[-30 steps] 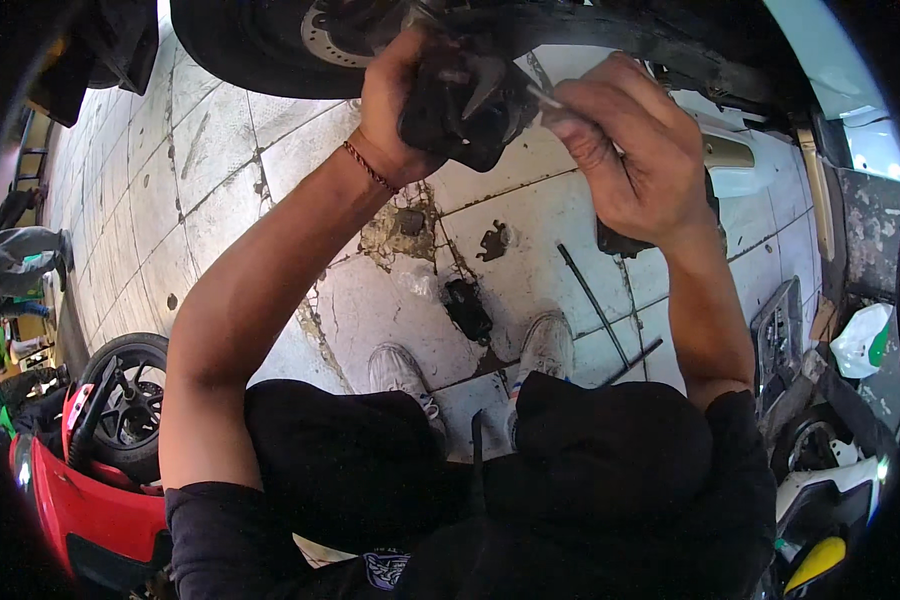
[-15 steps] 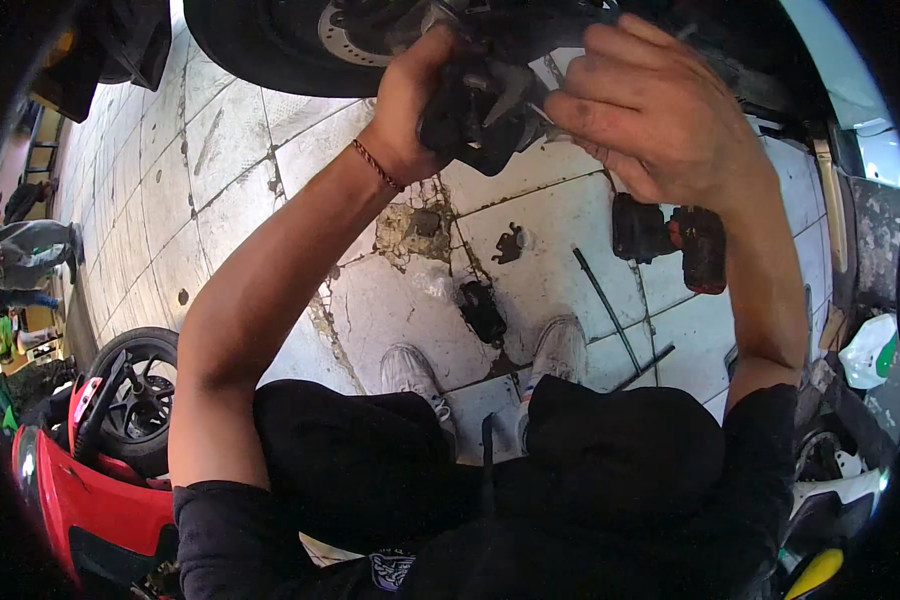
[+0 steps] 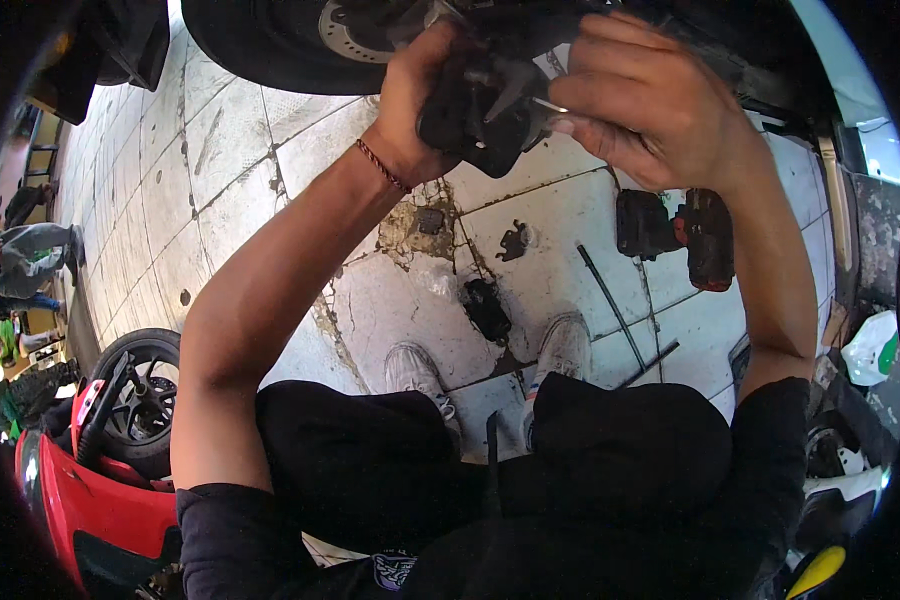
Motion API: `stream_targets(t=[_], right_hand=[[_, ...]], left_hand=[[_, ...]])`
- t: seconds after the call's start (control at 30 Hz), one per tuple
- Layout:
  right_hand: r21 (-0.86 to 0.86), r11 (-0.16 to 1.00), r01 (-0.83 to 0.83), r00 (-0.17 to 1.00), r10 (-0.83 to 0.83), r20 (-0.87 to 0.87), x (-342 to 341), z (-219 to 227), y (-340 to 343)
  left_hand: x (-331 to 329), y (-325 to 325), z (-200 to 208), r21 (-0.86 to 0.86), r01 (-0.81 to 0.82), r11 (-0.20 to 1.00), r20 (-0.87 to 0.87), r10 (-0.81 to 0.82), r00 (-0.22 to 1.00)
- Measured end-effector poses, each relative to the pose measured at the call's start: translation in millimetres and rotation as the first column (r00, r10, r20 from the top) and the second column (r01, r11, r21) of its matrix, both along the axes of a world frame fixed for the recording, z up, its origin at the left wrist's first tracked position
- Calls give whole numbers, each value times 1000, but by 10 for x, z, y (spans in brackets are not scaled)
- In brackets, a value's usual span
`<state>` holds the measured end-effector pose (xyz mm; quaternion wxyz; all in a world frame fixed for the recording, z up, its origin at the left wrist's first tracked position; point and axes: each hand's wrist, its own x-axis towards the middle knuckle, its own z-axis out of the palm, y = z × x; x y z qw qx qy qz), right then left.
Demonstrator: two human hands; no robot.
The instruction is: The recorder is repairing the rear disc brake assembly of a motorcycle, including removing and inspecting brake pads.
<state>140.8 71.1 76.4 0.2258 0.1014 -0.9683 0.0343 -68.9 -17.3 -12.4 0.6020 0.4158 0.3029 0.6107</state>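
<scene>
My left hand (image 3: 415,105) is wrapped around a dark, block-like part (image 3: 485,115) beside the motorcycle wheel; its exact kind is hard to make out in the shade. Close by on the right, my right hand (image 3: 655,110) has its fingers curled. A thin, pale metal piece (image 3: 544,103) shows between its fingertips and the dark part; most of it is hidden. Behind my left hand are the black tyre (image 3: 260,60) and the drilled brake disc (image 3: 350,35).
On the cracked tiles lie a black-and-red cordless power tool (image 3: 708,240), a T-shaped dark bar (image 3: 610,300), a small black part (image 3: 485,310) and a flat black piece (image 3: 513,240). A red scooter (image 3: 100,500) stands at left. A person (image 3: 30,260) is far left.
My right thumb has shifted away from the curled fingers, showing more of the thin metal piece. My left hand keeps its hold on the dark part. The view has shifted slightly.
</scene>
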Motion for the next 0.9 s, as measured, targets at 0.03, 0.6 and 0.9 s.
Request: stream_targets(t=[0.03, 0.6, 0.9], right_hand=[[-86, 996, -11, 1000, 9, -27, 10, -59, 19], [-988, 75, -134, 924, -349, -152, -17, -621, -565], [-963, 267, 38, 907, -414, -79, -15, -479, -618]], left_hand=[[33, 3, 43, -146, 115, 983, 313, -65, 947], [11, -29, 37, -143, 141, 980, 364, -80, 928], [-28, 2, -11, -265, 128, 956, 318, -39, 947]])
